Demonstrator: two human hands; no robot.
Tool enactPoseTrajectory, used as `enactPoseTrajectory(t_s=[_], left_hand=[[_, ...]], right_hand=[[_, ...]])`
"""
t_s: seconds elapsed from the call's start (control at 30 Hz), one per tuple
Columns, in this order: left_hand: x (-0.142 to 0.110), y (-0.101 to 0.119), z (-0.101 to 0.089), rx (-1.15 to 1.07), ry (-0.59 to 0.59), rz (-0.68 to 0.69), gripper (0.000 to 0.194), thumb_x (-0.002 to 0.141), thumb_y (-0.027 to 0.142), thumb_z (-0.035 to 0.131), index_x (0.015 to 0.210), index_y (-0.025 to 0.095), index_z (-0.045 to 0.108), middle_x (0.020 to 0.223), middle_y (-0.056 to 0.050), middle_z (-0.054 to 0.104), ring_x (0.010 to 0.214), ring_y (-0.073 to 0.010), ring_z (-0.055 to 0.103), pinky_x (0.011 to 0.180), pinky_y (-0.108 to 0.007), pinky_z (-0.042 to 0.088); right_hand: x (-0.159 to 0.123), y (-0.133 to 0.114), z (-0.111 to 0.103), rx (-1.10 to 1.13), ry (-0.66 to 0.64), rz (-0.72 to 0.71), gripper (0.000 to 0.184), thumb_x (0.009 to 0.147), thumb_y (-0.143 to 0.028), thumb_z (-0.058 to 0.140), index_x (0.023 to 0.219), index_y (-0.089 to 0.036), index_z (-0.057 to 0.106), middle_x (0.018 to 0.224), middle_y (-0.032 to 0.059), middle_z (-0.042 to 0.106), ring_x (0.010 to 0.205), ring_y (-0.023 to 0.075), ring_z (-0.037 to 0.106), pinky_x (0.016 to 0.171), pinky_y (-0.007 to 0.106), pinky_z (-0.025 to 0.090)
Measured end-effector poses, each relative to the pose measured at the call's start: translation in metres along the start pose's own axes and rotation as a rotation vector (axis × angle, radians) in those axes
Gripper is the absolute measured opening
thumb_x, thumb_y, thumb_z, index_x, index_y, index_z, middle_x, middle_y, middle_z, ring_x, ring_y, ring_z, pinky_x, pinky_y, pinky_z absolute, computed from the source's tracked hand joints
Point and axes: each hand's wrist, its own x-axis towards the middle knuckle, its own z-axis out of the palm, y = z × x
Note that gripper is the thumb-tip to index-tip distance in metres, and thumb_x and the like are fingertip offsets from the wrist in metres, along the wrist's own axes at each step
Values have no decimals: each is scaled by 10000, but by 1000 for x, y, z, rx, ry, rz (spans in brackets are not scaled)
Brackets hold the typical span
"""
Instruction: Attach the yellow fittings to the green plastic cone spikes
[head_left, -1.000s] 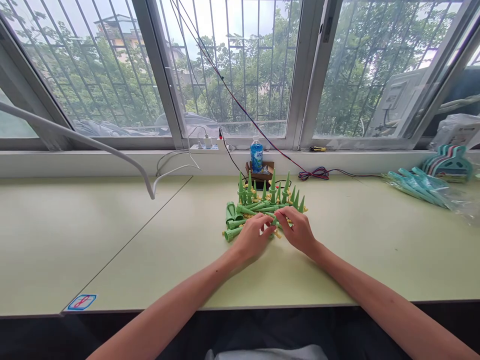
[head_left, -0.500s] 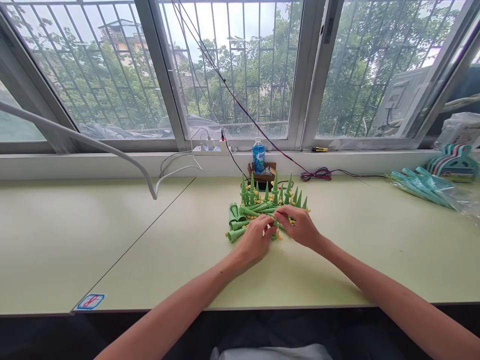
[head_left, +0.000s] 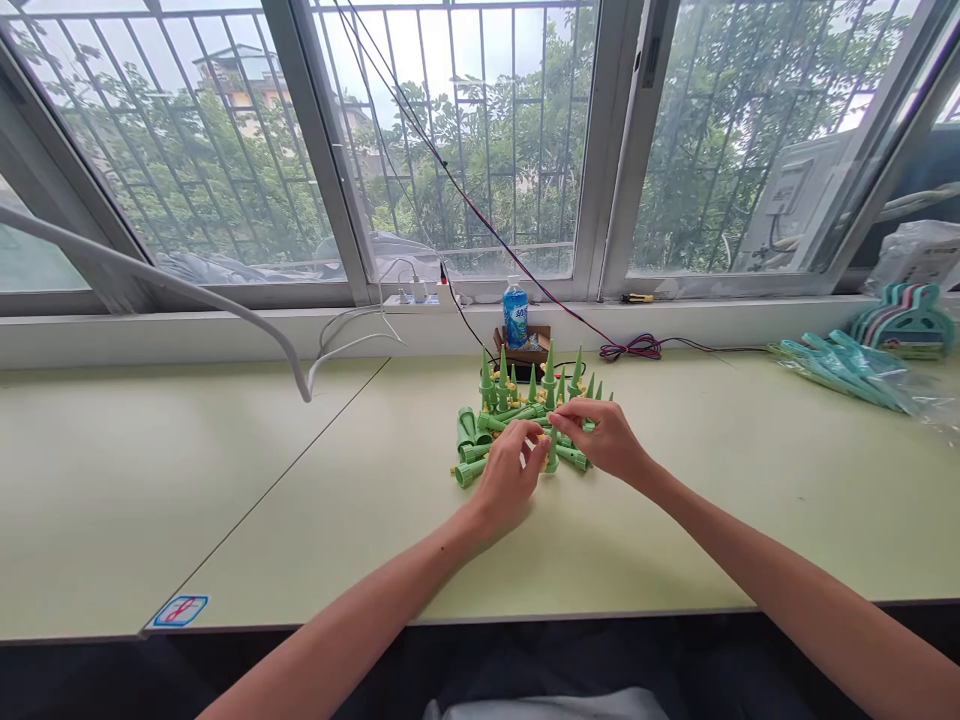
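One green plant watering spike [head_left: 553, 458] stands point up on the table in front of the pile. My right hand [head_left: 606, 440] pinches it near its tip. Curled around its left side are the fingers of my left hand [head_left: 514, 470], closed where a bit of yellow shows; they partly hide the contact. Behind my hands, more green spikes [head_left: 472, 470] lie heaped, some on their sides with open round ends toward me. Several upright spikes [head_left: 550, 375] with yellow valves form a row at the back of the heap.
A blue liquid bottle [head_left: 515, 315] sits by a small brown carton [head_left: 538, 340] behind the spikes. To the right are a coiled cable [head_left: 634, 347], bagged teal hangers [head_left: 847, 370] and more hangers [head_left: 907, 320]. A white tube [head_left: 262, 325] arches over the table's left side.
My right hand has risen slightly and moved right, and the upright spike between my hands shows more. The fingers of my left hand have shifted a little up and left.
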Motion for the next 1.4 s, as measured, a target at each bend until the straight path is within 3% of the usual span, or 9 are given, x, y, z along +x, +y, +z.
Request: enactPoseTrajectory(t_s=[0.2, 0.3, 0.53, 0.7, 0.9, 1.03, 1.4], left_hand=[[1, 1, 0, -57, 48, -49, 274, 910, 433, 468, 820, 188, 549, 739, -17, 577, 622, -126, 472, 553, -227, 348], [0, 2, 1, -55, -12, -17, 286, 922, 429, 445, 794, 192, 542, 685, 0, 542, 575, -115, 420, 536, -227, 318], [-3, 2, 1, 69, -135, 93, 387, 950, 386, 388, 621, 188, 439, 584, 14, 389, 544, -118, 316, 539, -254, 279], [-4, 3, 1, 112, -160, 138, 396, 951, 358, 390, 593, 190, 380, 571, 15, 366, 536, -123, 310, 553, -274, 255], [-4, 3, 2, 114, -191, 162, 395, 955, 356, 382, 596, 193, 353, 574, 12, 383, 539, -124, 324, 556, -281, 245], [-3, 2, 3, 142, -205, 184, 389, 951, 318, 391, 593, 188, 311, 565, 23, 365, 538, -117, 307, 556, -277, 240], [-4, 4, 2, 181, -232, 220, 367, 943, 257, 411, 599, 177, 312, 569, 30, 368, 547, -101, 324, 556, -263, 249]], right_hand=[[15, 0, -2, -32, 123, 73, 315, 874, -411, 549, 719, -175, 688, 580, 9, 600, 516, 125, 502, 502, 250, 392], [30, 0, -1, -107, 178, 51, 345, 888, -415, 527, 680, -177, 667, 507, -13, 530, 460, 108, 435, 472, 246, 338], [84, 8, 13, -248, 291, -67, 339, 943, -342, 453, 699, -181, 625, 574, 12, 594, 514, 130, 487, 572, 259, 345], [114, 19, 27, -269, 240, -87, 318, 937, -250, 437, 641, -185, 535, 564, 17, 551, 530, 140, 488, 573, 256, 318], [131, 25, 36, -237, 242, -43, 338, 939, -208, 429, 604, -189, 463, 545, 16, 514, 516, 136, 494, 564, 252, 321], [138, 28, 42, -221, 226, 10, 333, 940, -200, 437, 608, -186, 470, 548, 19, 522, 520, 139, 513, 555, 247, 325], [146, 41, 60, -319, 32, 123, 317, 933, -179, 451, 639, -158, 566, 545, 37, 532, 523, 146, 501, 546, 255, 341]])
